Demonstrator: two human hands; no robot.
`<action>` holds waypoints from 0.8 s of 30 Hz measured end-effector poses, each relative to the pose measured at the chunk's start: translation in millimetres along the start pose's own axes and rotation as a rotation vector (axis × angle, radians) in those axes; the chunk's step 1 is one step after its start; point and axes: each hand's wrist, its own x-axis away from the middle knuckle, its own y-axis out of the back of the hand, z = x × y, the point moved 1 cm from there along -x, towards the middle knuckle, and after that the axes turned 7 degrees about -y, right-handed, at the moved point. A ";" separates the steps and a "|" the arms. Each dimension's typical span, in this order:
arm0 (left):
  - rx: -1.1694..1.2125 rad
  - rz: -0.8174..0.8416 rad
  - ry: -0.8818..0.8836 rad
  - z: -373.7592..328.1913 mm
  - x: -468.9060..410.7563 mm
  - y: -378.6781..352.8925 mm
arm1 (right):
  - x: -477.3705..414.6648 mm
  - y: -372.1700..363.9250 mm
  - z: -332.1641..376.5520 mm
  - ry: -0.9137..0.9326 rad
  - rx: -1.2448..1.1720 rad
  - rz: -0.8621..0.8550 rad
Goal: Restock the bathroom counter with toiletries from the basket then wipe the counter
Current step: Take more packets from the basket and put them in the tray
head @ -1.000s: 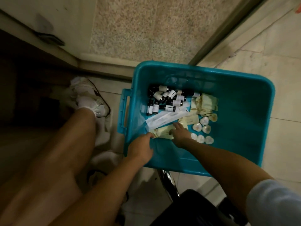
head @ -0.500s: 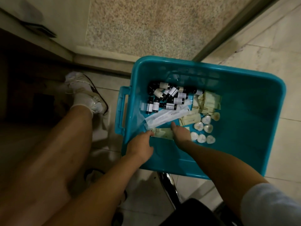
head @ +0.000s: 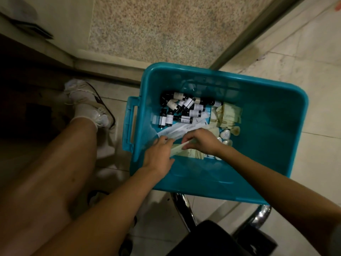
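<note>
Pinching a pale packet (head: 176, 148) with curled fingers (head: 186, 139) of left hand (head: 158, 154) and right hand (head: 202, 141), inside the teal basket (head: 267, 137).

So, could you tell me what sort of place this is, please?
Probably a hotel bathroom: a tiled floor, a speckled stone panel, and a teal basket holding mini bottles and sachets of toiletries.

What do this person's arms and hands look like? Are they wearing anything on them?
The left hand and right hand are bare: no gloves, and no rings or watch that I can see. Both forearms are uncovered. Only a pale grey sleeve shows, on the right arm at the picture's edge.
</note>
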 end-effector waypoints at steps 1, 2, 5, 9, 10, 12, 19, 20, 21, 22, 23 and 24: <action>-0.011 0.020 0.010 -1.7 -2.0 -1.4 | 3.0 5.5 4.9 0.009 -0.069 0.018; -0.007 0.033 0.031 -3.2 -3.0 -2.5 | 4.3 9.6 7.6 0.011 -0.128 0.026; 0.063 0.012 0.128 -4.1 -4.1 -5.0 | 3.0 15.3 2.3 0.009 -0.191 -0.011; 0.116 -0.022 0.237 5.1 -6.5 -5.6 | -8.2 1.3 -36.3 -0.231 -0.275 -0.201; 0.134 -0.019 0.266 8.6 -7.4 -6.3 | -11.2 -6.7 -46.6 -0.346 -0.293 -0.221; 0.158 -0.006 0.318 14.8 -8.0 -8.8 | -15.8 -26.7 -60.0 -0.539 -0.256 -0.139; 0.183 0.021 0.350 20.2 -6.2 -14.2 | -17.7 -80.2 -39.4 -0.530 0.116 0.104; 0.181 0.017 0.351 19.9 -5.4 -12.7 | -17.5 -83.6 -35.3 -0.531 0.141 0.088; 0.185 0.013 0.350 19.7 -4.8 -11.8 | -17.1 -85.6 -31.9 -0.530 0.173 0.083; 0.191 0.008 0.348 20.0 -4.5 -11.6 | -17.3 -86.8 -29.7 -0.521 0.227 0.091; 0.195 0.009 0.346 19.9 -4.3 -10.7 | -17.7 -87.4 -28.2 -0.505 0.301 0.117; 0.193 0.011 0.343 20.1 -3.9 -9.5 | -17.7 -87.2 -26.1 -0.490 0.379 0.153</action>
